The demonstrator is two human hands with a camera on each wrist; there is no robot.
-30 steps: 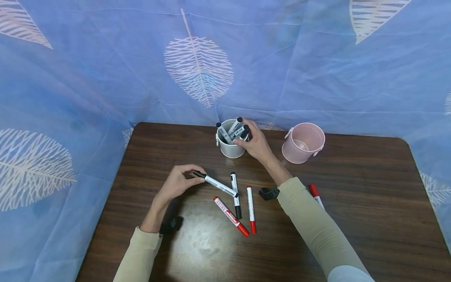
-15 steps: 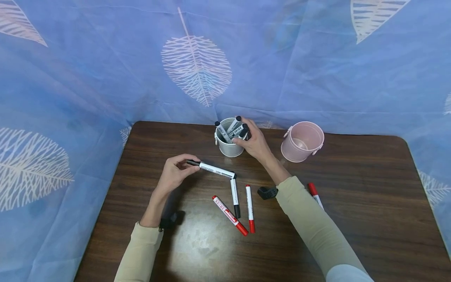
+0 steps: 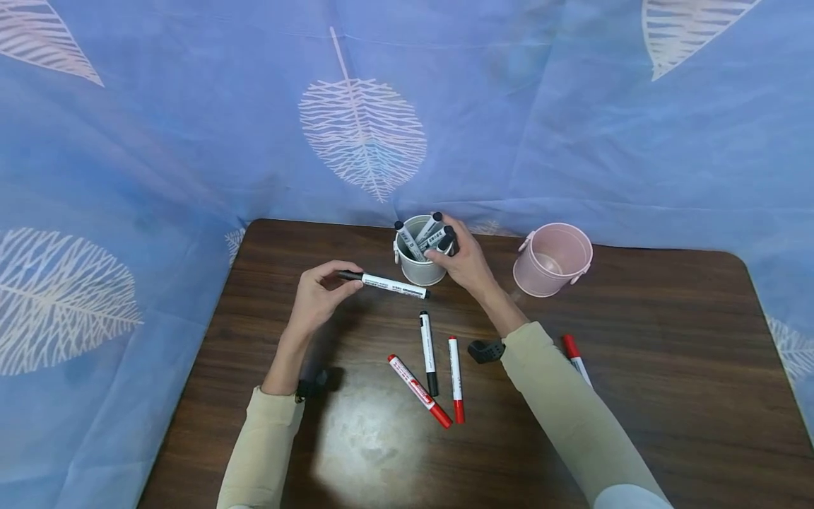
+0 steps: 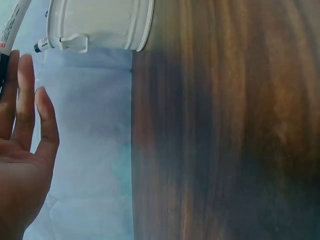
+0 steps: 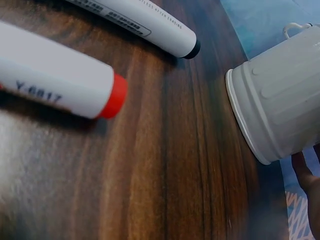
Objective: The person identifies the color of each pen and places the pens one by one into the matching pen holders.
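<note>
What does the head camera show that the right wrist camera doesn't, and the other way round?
Only the head view shows the pink bucket, the left hand pinching a black-capped marker, and the markers inside the white bucket.

Only the right wrist view lets you read "Y-6817" on a red-ended marker.

Both show the white bucket, right hand, table and blue cloth.

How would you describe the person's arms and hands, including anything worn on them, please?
The left hand and right hand wear no gloves. The left sleeve and right sleeve are plain beige. A black left wrist device and similar right wrist device sit at the sleeve ends. Whitish fabric shows farther up on the right.
</note>
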